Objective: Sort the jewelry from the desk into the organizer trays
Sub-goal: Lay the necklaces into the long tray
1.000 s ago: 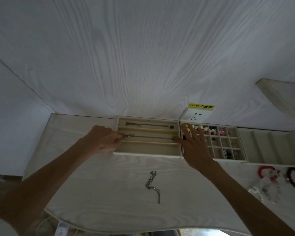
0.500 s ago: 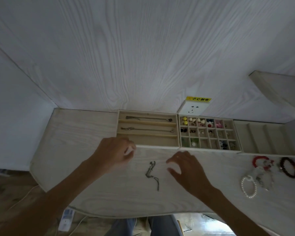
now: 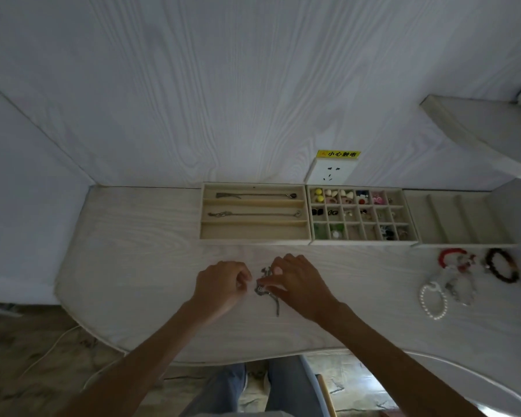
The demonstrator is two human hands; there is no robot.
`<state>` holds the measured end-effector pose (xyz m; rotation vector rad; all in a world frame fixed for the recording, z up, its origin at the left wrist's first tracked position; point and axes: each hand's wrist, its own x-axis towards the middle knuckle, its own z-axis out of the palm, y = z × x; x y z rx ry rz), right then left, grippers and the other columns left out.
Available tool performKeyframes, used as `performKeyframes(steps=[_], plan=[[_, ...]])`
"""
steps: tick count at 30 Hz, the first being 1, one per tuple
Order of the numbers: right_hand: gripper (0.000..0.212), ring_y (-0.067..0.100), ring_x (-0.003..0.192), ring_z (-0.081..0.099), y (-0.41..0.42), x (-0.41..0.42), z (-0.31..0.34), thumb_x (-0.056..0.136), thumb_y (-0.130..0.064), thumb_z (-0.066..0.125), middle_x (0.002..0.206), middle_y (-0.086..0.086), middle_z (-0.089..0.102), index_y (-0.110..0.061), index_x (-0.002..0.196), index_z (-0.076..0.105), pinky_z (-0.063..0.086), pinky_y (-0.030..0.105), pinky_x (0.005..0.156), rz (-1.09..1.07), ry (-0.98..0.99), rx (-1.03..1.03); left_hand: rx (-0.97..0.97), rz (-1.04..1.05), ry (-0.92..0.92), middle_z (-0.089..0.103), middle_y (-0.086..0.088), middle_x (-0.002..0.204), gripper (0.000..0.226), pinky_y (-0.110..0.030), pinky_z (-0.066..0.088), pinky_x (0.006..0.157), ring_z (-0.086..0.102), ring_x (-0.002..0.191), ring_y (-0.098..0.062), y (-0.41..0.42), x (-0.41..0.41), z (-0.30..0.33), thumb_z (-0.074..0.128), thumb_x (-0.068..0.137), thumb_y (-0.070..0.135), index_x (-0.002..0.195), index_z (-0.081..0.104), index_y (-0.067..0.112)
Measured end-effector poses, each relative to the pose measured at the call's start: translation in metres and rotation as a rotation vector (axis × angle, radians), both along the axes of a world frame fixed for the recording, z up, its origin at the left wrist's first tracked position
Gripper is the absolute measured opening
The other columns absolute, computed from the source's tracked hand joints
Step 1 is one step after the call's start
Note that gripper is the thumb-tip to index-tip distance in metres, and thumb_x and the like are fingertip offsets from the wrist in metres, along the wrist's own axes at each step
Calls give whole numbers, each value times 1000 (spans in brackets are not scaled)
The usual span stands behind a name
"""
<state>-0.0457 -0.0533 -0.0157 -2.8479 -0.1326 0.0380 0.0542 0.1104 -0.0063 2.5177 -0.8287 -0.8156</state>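
Head view. Pale wood-grain desk [image 3: 139, 236] against a matching wall. Both hands are over the desk's near middle, at a tangled silver chain [image 3: 266, 291] lying on the surface. Right hand [image 3: 298, 284]: fingers curled down, tips pinching the chain's upper part; its grip is closed on the chain. Left hand [image 3: 220, 285]: just beside the chain on its left, fingers curled in loosely, nothing seen held; whether a fingertip touches the chain cannot be told. The chain's tail trails toward the near edge, clear of both hands. At the back of the desk, three trays side by side against the wall. Long tray [image 3: 254, 239], three lengthwise slots: a necklace [image 3: 253, 195] laid straight in the far slot, a second necklace [image 3: 253, 214] in the middle slot, the near slot bare. Grid tray [image 3: 363, 242] next to it on the right, many small cells with earrings and small coloured pieces; details too small to tell. Ridged tray [image 3: 463, 218] furthest right. In front of it on the desk: a red bracelet [image 3: 450, 256], a dark bead bracelet [image 3: 503, 267], a white pearl bracelet [image 3: 433, 300], and a blurred clear-bead piece between them. Wall socket [image 3: 328, 174] with a yellow label above the grid tray. Blue-trousered knees below the desk edge.
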Motion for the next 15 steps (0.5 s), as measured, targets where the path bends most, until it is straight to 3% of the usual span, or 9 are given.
performKeyframes(steps=[6, 10, 12, 15], plan=[[9, 14, 68, 55, -1, 10, 2, 69, -38, 75, 75, -8, 61, -33, 75, 73, 25, 25, 66, 109, 27, -78, -54, -32, 169, 64, 21, 93, 24, -13, 44, 74, 58, 83, 6, 8, 14, -2, 67, 80, 16, 95, 68, 35], [6, 12, 68, 56, 0, 15, 5, 71, -37, 72, 77, -9, 62, -31, 73, 70, 25, 24, 66, 145, 57, -124, -123, -42, 359, 64, 17, 97, 33, -26, 51, 86, 59, 80, 7, 9, 29, 1, 73, 76, 10, 99, 66, 33], [8, 12, 69, 56, 0, 14, 10, 76, -35, 67, 79, -8, 61, -27, 77, 68, 26, 25, 66, 167, 104, -147, -147, -88, 427, 61, 13, 110, 43, -27, 52, 87, 58, 85, 2, 9, 34, 8, 76, 75, 8, 108, 61, 32], [15, 14, 85, 53, -1, 15, 28, 91, -31, 55, 96, -2, 58, -19, 96, 63, 25, 22, 72, 137, 178, -12, -139, -233, 553, 40, 20, 125, 73, -16, 50, 80, 56, 94, -2, 7, 34, 25, 80, 72, 13, 133, 44, 30]])
